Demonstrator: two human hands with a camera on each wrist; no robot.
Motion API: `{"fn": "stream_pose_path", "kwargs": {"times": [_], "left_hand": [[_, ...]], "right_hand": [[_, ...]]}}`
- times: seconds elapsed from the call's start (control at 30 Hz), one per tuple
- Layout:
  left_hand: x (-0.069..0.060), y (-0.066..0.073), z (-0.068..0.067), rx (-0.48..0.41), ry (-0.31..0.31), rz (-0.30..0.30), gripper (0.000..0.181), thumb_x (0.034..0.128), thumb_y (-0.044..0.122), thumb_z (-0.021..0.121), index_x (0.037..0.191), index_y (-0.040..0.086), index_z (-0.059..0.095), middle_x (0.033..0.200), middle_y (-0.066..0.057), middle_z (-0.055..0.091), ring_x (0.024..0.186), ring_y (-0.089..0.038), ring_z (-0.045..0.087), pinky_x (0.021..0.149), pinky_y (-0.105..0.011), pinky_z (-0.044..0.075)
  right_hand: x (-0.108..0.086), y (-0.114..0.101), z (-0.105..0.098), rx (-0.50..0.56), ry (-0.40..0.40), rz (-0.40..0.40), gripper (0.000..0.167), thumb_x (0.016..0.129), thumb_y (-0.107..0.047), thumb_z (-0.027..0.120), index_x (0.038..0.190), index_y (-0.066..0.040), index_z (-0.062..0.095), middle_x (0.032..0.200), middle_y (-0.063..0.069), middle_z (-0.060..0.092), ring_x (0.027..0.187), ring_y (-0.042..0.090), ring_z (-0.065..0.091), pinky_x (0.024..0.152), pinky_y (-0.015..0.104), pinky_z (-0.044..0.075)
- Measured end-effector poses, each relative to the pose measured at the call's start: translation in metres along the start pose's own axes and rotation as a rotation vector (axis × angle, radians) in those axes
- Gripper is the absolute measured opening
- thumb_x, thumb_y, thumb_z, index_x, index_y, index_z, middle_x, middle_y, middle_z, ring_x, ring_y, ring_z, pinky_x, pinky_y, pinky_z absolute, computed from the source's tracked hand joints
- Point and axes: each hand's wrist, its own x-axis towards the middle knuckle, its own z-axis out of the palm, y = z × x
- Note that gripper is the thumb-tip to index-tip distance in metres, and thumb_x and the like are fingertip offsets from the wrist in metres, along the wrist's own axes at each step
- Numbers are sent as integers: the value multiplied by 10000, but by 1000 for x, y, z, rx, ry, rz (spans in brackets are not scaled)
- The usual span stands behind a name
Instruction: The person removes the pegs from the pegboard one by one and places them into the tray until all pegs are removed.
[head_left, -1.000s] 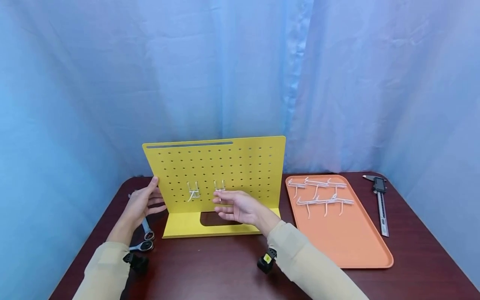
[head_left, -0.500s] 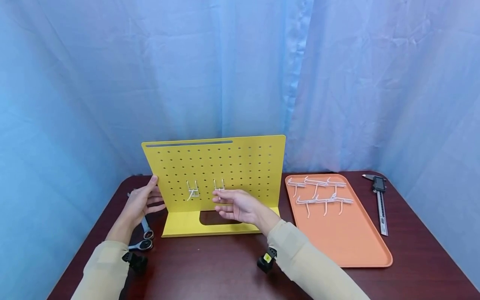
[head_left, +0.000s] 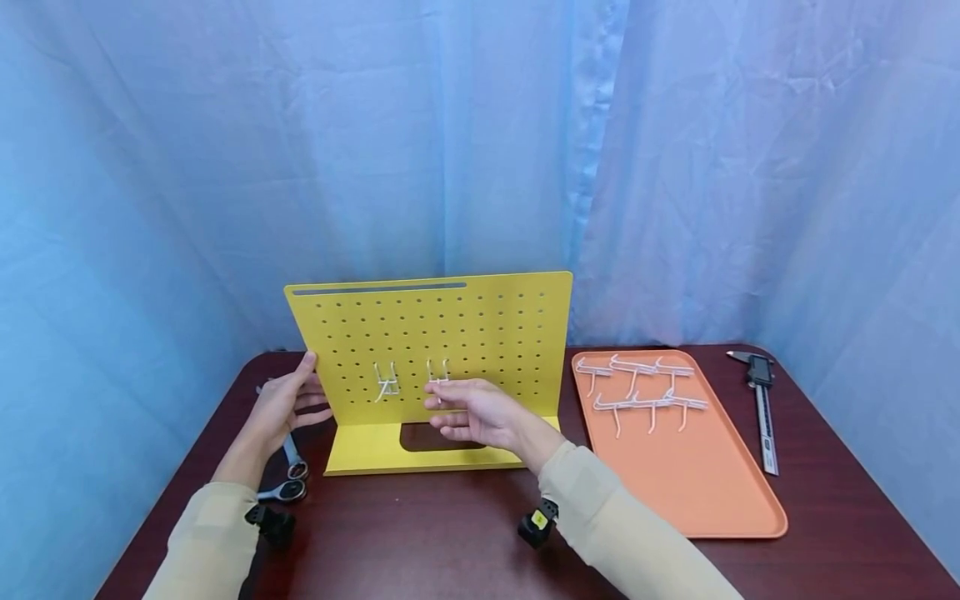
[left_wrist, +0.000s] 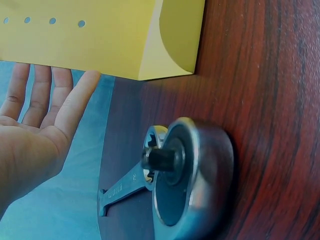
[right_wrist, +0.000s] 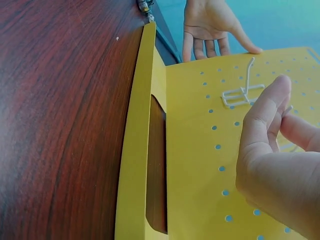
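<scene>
A yellow pegboard stand (head_left: 487, 333) faces me on the table. Its left edge is steadied by my left hand (head_left: 281, 408), thumb at the front and straight fingers behind; the left wrist view shows the fingers (left_wrist: 37, 95) extended. One white wire hook (head_left: 387, 383) hangs on the board's lower left. To its right a second white hook (head_left: 438, 371) lies against the holes, and my right hand (head_left: 480, 412) pinches its prong between thumb and fingers. That hook is mostly hidden behind the right hand (right_wrist: 275, 150) in the right wrist view, where the first hook (right_wrist: 242, 95) shows plainly.
An orange tray (head_left: 720, 475) with several white hooks (head_left: 651, 402) stands at the right. Beyond it lies a digital caliper (head_left: 761, 400). A ratchet (left_wrist: 195, 175) and a combination wrench (left_wrist: 125, 187) lie beside my left wrist. A pale curtain (head_left: 450, 150) closes off the back.
Almost nothing differs. Both hands keep their places at the board, and the second hook stays in my right hand's pinch; the view shifts very slightly.
</scene>
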Motion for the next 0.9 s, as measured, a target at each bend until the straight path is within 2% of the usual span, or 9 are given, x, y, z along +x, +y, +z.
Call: {"fn": "stream_pose_path", "kwargs": {"times": [0.13,0.23,0.43,0.57,0.73,0.9], "left_hand": [[0,1,0,1,1,-1,686,963,630,564,1170,-21,623,1030,-56,706,947,-197,718,837,-421,605],[0,0,-1,12,3,4,693,959,643,557,1178,-12,620,1031,-51,706,945,-191,718,842,-427,602],[2,-3,0,13,6,6,680,955,648,557,1174,9,633,1030,-45,705,952,-197,719,834,-425,605],[3,-3,0,18,4,3,692,953,652,557,1182,2,627,1036,-46,705,957,-197,719,832,-417,606],[2,-3,-1,12,1,2,683,956,648,556,1164,2,628,1034,-48,708,953,-197,721,835,-419,605],[1,-6,0,15,7,1,694,949,656,561,1174,3,630,1025,-46,706,951,-198,721,830,-419,607]], "right_hand": [[-3,-2,0,-41,10,-4,437,1074,-201,538,1450,17,495,1121,90,661,749,122,682,682,235,580],[-6,-4,1,-89,4,-10,445,1074,-206,540,1456,16,492,1098,82,666,748,125,684,677,244,585],[-19,-10,-2,-363,13,-67,455,1049,-269,601,1401,16,553,1064,163,710,726,163,703,648,310,620],[-27,-15,-6,-486,3,-96,399,1038,-258,623,1333,10,602,1026,206,725,695,183,706,628,351,627],[-42,-25,-13,-581,-5,-120,309,1038,-209,619,1289,-32,636,1004,208,728,704,206,712,641,390,631],[-59,-31,-27,-613,11,-133,362,1036,-245,627,1337,-42,617,1000,198,726,793,320,727,661,413,633]]}}
